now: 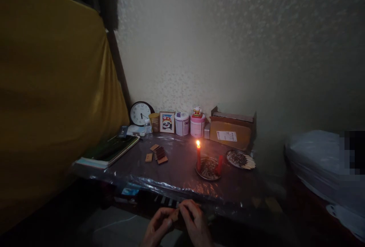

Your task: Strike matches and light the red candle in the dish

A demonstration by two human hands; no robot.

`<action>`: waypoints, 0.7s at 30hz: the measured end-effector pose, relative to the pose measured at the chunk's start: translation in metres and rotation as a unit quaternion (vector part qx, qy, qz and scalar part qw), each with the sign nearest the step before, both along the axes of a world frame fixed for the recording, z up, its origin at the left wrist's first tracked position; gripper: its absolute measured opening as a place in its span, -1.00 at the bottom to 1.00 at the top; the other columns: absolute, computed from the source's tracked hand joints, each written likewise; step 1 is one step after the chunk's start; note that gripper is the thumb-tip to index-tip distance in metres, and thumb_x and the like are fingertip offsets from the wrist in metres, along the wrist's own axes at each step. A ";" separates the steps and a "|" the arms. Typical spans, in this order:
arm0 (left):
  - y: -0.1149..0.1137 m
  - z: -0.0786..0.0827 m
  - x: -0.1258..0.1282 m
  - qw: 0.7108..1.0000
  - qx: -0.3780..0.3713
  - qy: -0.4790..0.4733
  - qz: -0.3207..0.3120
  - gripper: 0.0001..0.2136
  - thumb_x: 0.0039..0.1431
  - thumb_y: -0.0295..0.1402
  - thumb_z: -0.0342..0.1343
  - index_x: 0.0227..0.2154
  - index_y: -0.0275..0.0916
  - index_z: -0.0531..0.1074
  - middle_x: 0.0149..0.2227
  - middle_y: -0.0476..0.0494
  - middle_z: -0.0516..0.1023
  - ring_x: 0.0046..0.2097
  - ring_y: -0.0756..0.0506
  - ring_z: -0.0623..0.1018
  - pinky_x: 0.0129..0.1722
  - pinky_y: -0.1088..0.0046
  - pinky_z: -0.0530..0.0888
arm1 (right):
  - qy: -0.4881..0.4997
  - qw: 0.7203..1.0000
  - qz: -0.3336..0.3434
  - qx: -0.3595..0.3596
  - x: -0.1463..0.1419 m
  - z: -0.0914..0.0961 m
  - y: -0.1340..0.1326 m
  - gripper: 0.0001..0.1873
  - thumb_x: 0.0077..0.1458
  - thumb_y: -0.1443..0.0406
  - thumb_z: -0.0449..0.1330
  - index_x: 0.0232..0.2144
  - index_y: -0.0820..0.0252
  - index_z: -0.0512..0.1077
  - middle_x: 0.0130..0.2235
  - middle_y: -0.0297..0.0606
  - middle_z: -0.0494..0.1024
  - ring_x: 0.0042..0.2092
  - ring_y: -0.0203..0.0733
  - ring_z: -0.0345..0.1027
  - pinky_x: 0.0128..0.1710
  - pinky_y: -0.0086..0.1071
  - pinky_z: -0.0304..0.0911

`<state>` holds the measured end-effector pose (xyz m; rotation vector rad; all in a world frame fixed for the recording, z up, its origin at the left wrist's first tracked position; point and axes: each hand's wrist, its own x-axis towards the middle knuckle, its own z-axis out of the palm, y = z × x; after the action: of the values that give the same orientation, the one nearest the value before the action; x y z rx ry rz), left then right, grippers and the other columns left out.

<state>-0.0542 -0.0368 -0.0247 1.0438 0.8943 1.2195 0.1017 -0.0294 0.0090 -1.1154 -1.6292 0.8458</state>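
My left hand (159,227) and my right hand (195,221) are close together at the table's near edge. Between their fingertips is a small, flat tan-brown piece (175,215); its kind is too dim to make out. Both hands pinch it. Beyond them on the table lie similar small tan pieces (148,158) beside a fanned pile of dark brown strips (159,153). A lit red candle (199,157) stands upright on a round metal plate (212,179), with a shorter unlit red piece (219,163) at its right side.
Another plate (235,159) holds pale sticks. Along the wall stand a clock (141,113), a framed panda picture (167,121), two lidded tubs (182,124) and a cardboard box (232,129). Books (114,151) lie at left, near a yellow curtain (57,87). Clear plastic covers the dark table (176,174).
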 end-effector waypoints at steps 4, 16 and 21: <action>0.000 0.000 -0.001 1.000 0.002 -0.002 -0.005 -0.64 -0.13 -0.09 0.20 -0.33 -0.26 0.49 -0.34 -0.17 0.55 -0.27 -0.17 0.47 -0.25 0.34 0.37 | -0.001 1.000 -0.002 -0.006 -0.001 0.000 0.000 -0.71 0.19 0.18 -0.02 -0.44 0.16 0.39 -0.40 -0.34 0.43 -0.31 -0.26 0.34 -0.27 -0.50 0.17; -0.002 0.000 0.000 1.000 0.001 0.010 -0.002 -0.63 -0.16 -0.06 0.21 -0.35 -0.25 0.48 -0.36 -0.14 0.55 -0.29 -0.14 0.46 -0.30 0.38 0.35 | -0.002 1.000 -0.006 0.007 -0.001 -0.004 0.003 -0.70 0.19 0.17 -0.02 -0.43 0.17 0.42 -0.40 -0.33 0.45 -0.31 -0.26 0.36 -0.27 -0.50 0.19; -0.003 0.002 -0.001 1.000 -0.001 0.005 -0.018 -0.63 -0.15 -0.07 0.21 -0.33 -0.24 0.47 -0.34 -0.13 0.54 -0.27 -0.13 0.45 -0.28 0.39 0.35 | -0.004 1.000 -0.007 0.007 -0.001 -0.007 0.004 -0.71 0.19 0.18 -0.01 -0.43 0.16 0.42 -0.41 -0.34 0.45 -0.31 -0.26 0.36 -0.27 -0.51 0.18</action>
<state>-0.0554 -0.0393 -0.0223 1.0604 0.8806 1.1842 0.1007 -0.0250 0.0019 -1.1207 -1.6306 0.8204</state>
